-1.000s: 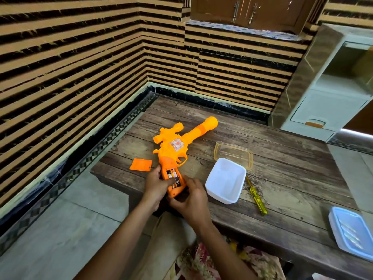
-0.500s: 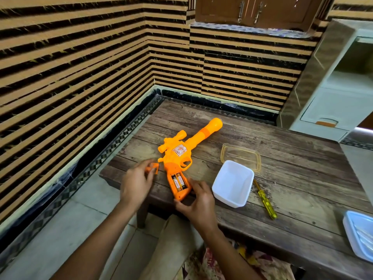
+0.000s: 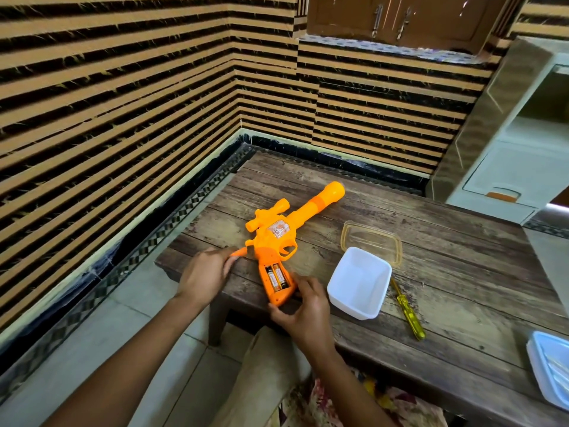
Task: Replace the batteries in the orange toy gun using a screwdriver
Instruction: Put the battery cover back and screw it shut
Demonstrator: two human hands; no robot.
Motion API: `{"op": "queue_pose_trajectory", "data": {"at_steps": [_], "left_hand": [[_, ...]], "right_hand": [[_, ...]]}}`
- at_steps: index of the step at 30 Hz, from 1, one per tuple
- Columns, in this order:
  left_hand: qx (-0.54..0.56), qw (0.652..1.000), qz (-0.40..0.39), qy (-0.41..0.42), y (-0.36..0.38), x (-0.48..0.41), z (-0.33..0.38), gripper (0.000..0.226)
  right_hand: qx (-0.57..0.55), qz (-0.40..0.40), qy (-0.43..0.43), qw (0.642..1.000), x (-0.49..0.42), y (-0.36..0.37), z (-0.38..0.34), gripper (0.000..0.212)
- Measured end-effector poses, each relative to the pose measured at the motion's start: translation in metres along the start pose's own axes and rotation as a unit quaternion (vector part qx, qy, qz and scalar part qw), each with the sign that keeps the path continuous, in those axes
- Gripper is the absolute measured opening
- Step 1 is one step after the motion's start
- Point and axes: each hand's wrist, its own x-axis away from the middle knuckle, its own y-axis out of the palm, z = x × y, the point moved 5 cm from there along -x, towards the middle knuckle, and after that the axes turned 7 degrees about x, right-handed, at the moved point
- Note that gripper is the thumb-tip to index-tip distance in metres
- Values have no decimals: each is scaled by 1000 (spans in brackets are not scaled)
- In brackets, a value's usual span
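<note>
Pinching possibly the battery cover in left hand. Gripped handle of orange toy gun with right hand.

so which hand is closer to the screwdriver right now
Right. The right hand holds the butt of the toy gun, with the white tub between it and the screwdriver. The left hand is farther, beyond the gun, pinching the orange battery cover.

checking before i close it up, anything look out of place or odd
The orange plastic toy gun lies with its grip open, two batteries exposed; the left hand holds the flat orange cover. Nothing spilled.
</note>
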Motion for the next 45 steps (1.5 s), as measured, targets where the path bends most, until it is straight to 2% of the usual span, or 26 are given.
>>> {"op": "queue_pose_trajectory", "data": {"at_steps": [2,3,4,5,6,7,8,10,13,15,17,24,33,39,45], "left_hand": [[149,985,36,-77,1,1,-3,23],[277,949,38,-145,5,1,-5,23],[413,884,31,-218,11,2,-4,23],[527,802,15,-279,16,5,-1,24],[605,732,-5,-314,20,7,4,26],[650,685,-24,-329,21,9,10,30],[680,652,-41,-333,21,10,16,36],[708,621,-62,-330,19,11,21,45],[723,603,-67,-330,20,13,23,50],[727,595,-64,-336,24,15,23,47],[716,602,-68,-346,26,17,23,40],[621,685,-98,-367,30,29,20,26],[604,695,-101,-376,33,31,18,24],[578,731,-43,-361,33,31,21,24],[552,761,28,-341,42,31,29,34]], "right_hand": [[3,1,-3,1000,0,0,1,70],[4,3,-4,1000,0,0,1,70],[5,3,-5,1000,0,0,2,70],[5,1,-3,1000,0,1,2,71],[3,-2,-1,1000,0,1,2,71],[1,-3,1,1000,0,1,2,71],[-1,-1,2,1000,0,1,2,72],[-4,3,-1,1000,0,1,1,71],[-12,2,-3,1000,0,2,3,69],[-13,4,-4,1000,0,2,3,70],[-16,6,-6,1000,0,3,3,70],[-12,9,-12,1000,-1,3,3,69],[-13,11,-13,1000,-1,3,2,70],[-8,13,-11,1000,-1,3,2,70],[-5,10,-10,1000,-2,3,4,70]]}}
